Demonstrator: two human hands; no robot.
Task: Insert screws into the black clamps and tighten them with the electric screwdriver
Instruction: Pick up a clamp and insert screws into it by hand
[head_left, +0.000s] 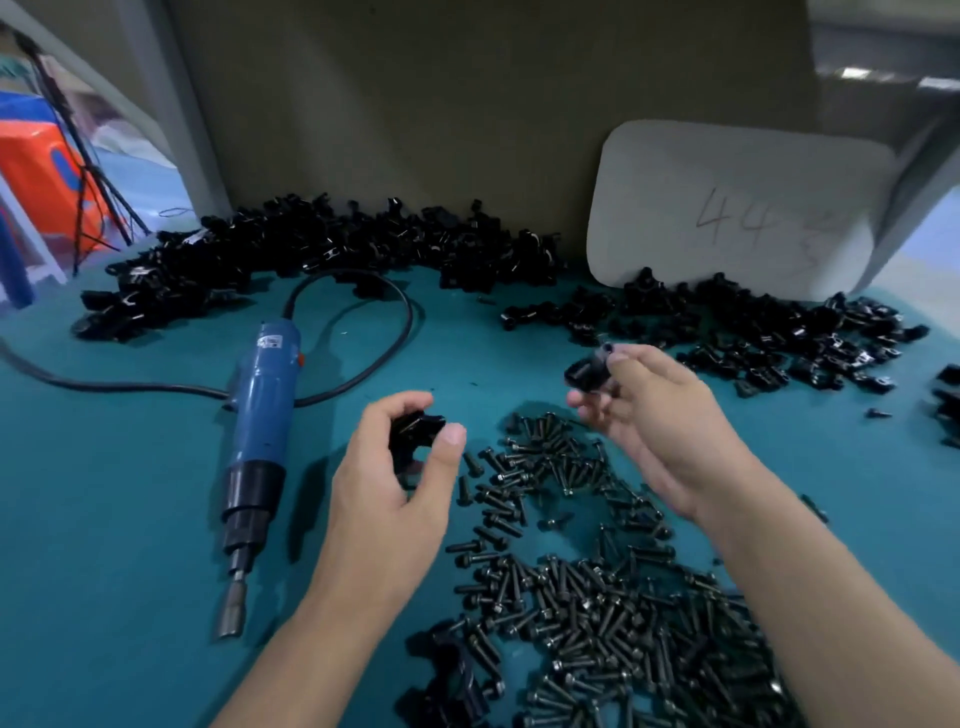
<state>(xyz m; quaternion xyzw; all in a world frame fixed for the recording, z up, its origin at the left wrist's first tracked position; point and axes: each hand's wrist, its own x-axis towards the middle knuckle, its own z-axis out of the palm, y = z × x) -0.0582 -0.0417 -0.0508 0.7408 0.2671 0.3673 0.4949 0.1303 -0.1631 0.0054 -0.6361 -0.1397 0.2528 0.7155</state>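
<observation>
My left hand (395, 478) grips a black clamp (415, 434) between thumb and curled fingers, above the teal table. My right hand (660, 415) holds a second black clamp (589, 371) in its fingertips, a little higher and to the right. A spread of dark screws (582, 561) lies on the table below and between the hands. The blue electric screwdriver (260, 431) lies flat to the left of my left hand, bit pointing toward me, untouched.
A long heap of black clamps (322, 249) runs along the back wall, another heap (769, 332) at the right. A white card (727, 208) leans on the wall. The screwdriver's black cable (395, 322) loops across the teal table (104, 519). More clamps (457, 675) lie near the front edge.
</observation>
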